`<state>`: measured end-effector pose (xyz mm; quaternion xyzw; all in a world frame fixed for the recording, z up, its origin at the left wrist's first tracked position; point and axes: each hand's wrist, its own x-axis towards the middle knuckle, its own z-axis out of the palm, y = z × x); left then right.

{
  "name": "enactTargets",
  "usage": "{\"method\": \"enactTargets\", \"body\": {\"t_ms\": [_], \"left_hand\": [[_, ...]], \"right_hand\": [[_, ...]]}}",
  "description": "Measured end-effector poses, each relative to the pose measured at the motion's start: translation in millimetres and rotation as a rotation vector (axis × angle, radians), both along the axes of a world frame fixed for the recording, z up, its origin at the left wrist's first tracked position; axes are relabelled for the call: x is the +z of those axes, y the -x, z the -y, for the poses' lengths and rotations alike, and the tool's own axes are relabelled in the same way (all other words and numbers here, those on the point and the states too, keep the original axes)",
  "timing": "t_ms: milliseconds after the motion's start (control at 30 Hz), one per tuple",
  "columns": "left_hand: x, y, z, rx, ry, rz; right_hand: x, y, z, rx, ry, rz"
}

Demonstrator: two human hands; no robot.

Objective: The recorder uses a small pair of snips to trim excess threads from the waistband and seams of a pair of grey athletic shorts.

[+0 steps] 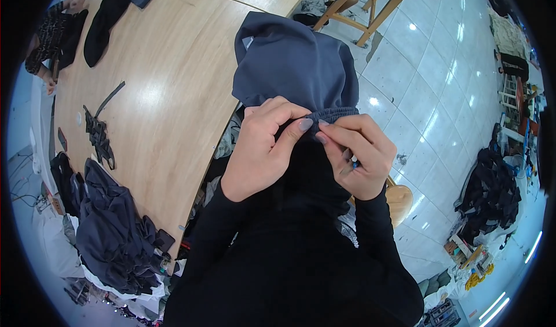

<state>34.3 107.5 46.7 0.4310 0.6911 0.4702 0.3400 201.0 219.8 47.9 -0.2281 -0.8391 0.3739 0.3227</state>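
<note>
A dark blue-grey garment (295, 61) with a gathered elastic band (333, 114) is held up in front of me, partly over the table's edge. My left hand (263, 144) pinches the band between thumb and fingers near its middle. Close beside it, my right hand (362, 153) is closed on the same band, thumb and fingertips together. A small shiny thing with a bit of blue (352, 159) shows inside my right palm; its kind is mostly hidden by the fingers.
The wooden table (156, 130) spreads to my left, with dark strips (99, 133), a heap of dark garments (116, 234) and a phone-like slab (164, 240). A wooden stool (399, 202) is at my right. Dark cloth (492, 194) is piled farther right. Another person's arm (43, 69) shows far left.
</note>
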Motion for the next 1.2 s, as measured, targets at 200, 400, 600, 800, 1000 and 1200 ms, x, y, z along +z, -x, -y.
{"method": "enactTargets", "body": {"t_ms": [200,400,600,800,1000,1200], "left_hand": [[4.4,-0.5,4.5,-0.059,0.023,-0.072],[2.0,9.5,5.6,-0.146,-0.038,-0.022],[0.1,17.6,10.2,-0.192,-0.024,-0.007],[-8.3,23.4,6.6,-0.211,-0.082,0.139],[-11.1,26.4,4.4,-0.252,-0.106,0.153],[-4.8,25.0,2.4,-0.250,-0.106,0.125]], "right_hand": [[-16.5,-0.7,-1.6,0.011,-0.105,0.064],[-17.2,-26.9,-12.8,-0.118,0.412,0.110],[4.0,-23.4,-10.0,0.166,0.172,0.198],[-4.9,-17.3,-15.7,0.168,0.057,0.048],[-8.0,-13.5,-15.7,0.135,-0.030,0.000],[-4.4,-12.8,-17.8,0.152,-0.082,0.041]]}}
